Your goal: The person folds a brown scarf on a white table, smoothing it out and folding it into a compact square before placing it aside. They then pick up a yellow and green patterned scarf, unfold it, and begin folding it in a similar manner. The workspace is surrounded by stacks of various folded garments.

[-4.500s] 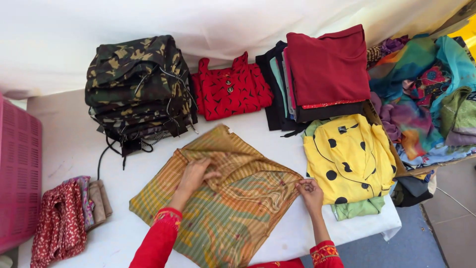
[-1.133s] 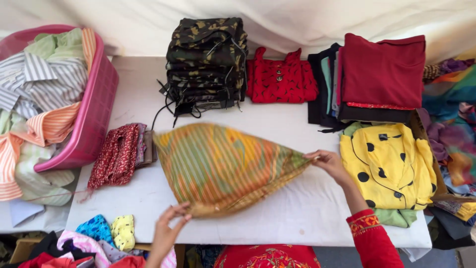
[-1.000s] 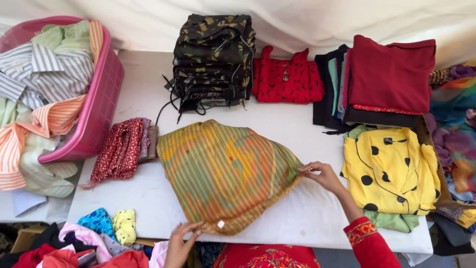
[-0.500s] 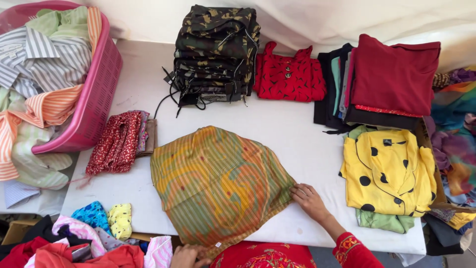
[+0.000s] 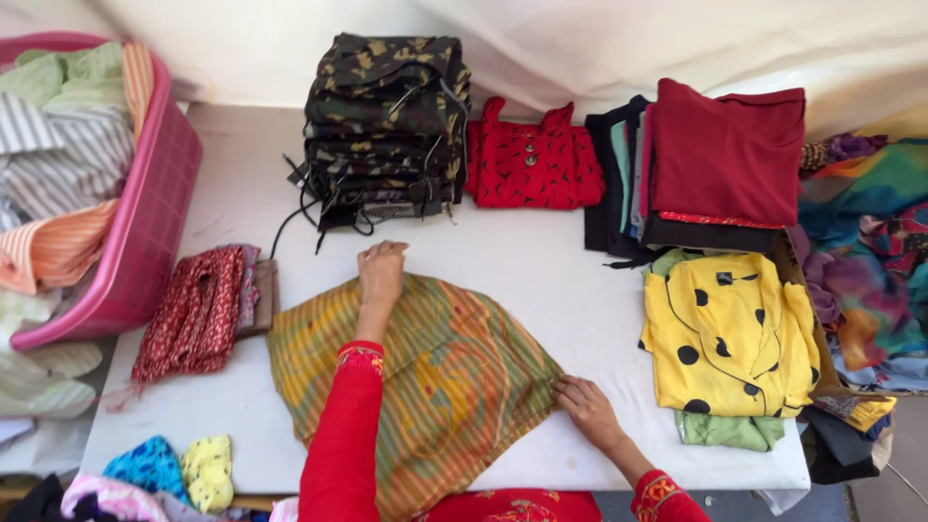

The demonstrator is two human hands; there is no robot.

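An orange and green striped garment (image 5: 435, 387) lies spread on the white table (image 5: 541, 280), its lower part hanging over the near edge. My left hand (image 5: 381, 274) rests with curled fingers on the garment's far edge, the red sleeve reaching across the cloth. My right hand (image 5: 586, 408) presses flat on the garment's right corner. Neither hand lifts the cloth.
A pink basket (image 5: 145, 222) of striped clothes stands at the left. At the back are a camouflage stack (image 5: 387, 126), a red top (image 5: 532, 159) and a maroon pile (image 5: 720, 159). A yellow dotted shirt (image 5: 730, 333) lies right, a red patterned cloth (image 5: 198, 309) left.
The garment was held up between both hands, then laid down on the table. My left hand came up from below the near edge to the far edge; my right hand stayed at the right corner.
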